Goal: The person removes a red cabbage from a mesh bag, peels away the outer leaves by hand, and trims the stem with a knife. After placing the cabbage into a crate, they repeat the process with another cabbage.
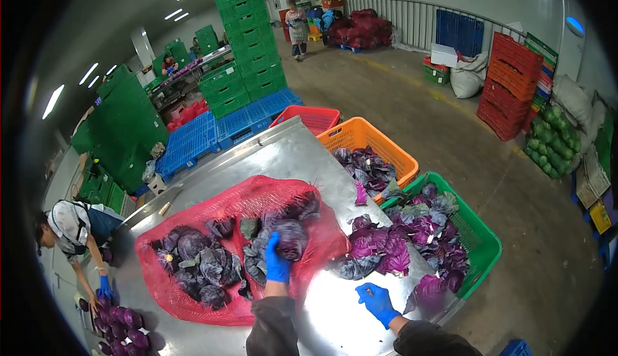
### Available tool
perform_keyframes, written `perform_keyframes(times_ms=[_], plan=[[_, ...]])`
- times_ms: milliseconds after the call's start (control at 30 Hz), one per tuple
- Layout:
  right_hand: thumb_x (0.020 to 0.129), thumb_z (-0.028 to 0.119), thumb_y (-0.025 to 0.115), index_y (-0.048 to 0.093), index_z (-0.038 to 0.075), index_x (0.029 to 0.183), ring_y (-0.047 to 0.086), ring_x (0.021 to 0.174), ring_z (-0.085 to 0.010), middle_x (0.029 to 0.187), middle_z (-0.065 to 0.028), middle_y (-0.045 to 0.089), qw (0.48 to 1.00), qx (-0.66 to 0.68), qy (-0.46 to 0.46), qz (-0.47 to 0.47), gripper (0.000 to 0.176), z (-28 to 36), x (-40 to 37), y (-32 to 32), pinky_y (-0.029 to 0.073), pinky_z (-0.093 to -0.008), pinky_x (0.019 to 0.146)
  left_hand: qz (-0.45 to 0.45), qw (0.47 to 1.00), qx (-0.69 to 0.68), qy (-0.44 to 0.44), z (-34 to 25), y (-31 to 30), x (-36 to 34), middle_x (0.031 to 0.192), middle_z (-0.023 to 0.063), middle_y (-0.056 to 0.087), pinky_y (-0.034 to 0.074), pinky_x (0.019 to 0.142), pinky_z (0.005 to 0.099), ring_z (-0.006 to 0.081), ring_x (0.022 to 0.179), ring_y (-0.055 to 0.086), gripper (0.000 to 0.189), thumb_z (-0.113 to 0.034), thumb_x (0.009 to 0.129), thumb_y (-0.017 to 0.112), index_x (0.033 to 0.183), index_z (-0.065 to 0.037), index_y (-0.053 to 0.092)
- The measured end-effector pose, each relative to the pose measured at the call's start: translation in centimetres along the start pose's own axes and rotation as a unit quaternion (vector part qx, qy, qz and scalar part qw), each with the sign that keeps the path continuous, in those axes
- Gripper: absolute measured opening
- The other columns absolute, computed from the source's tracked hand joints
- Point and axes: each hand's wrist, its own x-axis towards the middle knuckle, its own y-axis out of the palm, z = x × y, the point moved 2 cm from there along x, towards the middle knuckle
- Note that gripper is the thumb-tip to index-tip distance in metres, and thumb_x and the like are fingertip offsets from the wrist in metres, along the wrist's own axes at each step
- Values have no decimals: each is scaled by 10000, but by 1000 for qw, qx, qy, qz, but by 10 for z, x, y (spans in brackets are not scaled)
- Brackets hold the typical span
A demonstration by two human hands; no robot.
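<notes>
Faces a steel desk point(315, 159) across mid-frame, bearing a red mesh sack point(235, 194) with dark cabbages point(217, 264) left of centre. Stretches left arm point(273, 327) upward from bottom centre, angles right arm point(432, 341) in from bottom right. Touches the left side of a blurred cabbage point(293, 240) near the centre with left hand point(277, 264), fingers upward; cannot tell whether closed around it. Curls right hand point(378, 303) partly, lower right of centre; cannot tell if gripping anything.

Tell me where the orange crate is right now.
In the head view, the orange crate stands right of centre, beside the metal table, between a red crate and the green crate of purple cabbage leaves.
</notes>
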Motion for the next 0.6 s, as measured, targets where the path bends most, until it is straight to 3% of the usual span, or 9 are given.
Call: perform_keyframes(times_ms=[133,200,267,300,367,400,467,567,600], plan=[[903,164,617,663,30,1004,616,647,-92,834,-39,658,999,-1,42,15,174,3,-8,1,461,-225,564,41,986,-130,95,-49,35,-54,1386,147,457,314,1078,516,348,1264,431,630,-440,848,534,1354,-73,452],[920,162,593,643,41,1076,552,568,-60,892,-50,667,988,103,-110,-17,204,22,-17,18,417,-211,499,37,991,-90,96,-68,52,-92,1459,144,374,254,1100,556,355,1338,343,704,-528,834,488,1411,-137,398],[942,174,564,578,55,1201,459,499,-37,946,-57,663,973,157,-133,104,286,100,-48,22,370,-207,448,23,993,-32,108,-68,56,-140,1472,132,358,264,1108,522,343,1338,350,716,-482,831,511,1422,-104,371],[960,246,544,503,86,1297,407,458,-43,881,-35,643,909,357,45,208,375,132,-58,25,349,-208,431,13,994,0,105,-61,60,-164,1481,132,344,270,1109,509,338,1340,351,716,-447,824,538,1422,-92,367],[947,347,558,479,111,1316,405,439,-58,725,-5,575,838,467,123,254,445,157,-72,41,340,-215,409,58,998,-2,38,-37,42,-209,1447,125,384,303,1100,472,311,1315,385,759,-335,751,674,1400,-74,381],[947,347,558,479,111,1316,405,439,-58,725,-5,575,839,465,117,256,445,145,-73,41,340,-215,409,68,990,94,80,-25,55,-226,1418,118,411,315,1094,457,297,1297,402,811,-282,690,733,1392,-75,384],[922,434,571,487,128,1306,404,425,-67,622,22,478,784,461,293,296,498,103,-85,44,329,-221,394,58,971,213,96,-7,61,-258,1382,113,432,325,1086,427,274,1283,407,905,-190,594,814,1378,-81,375],[896,440,611,503,129,1284,397,425,-68,608,26,460,870,381,241,202,508,123,-110,26,325,-234,390,24,964,265,15,-2,51,-301,1403,125,396,322,1080,418,276,1296,385,928,-156,590,841,1379,-75,359],[881,434,636,509,120,1297,423,449,-63,634,16,502,927,209,204,234,536,108,-108,15,341,-235,407,-10,904,424,63,-5,56,-318,1414,141,379,317,1080,427,290,1303,374,915,-194,615,837,1381,-65,354]])
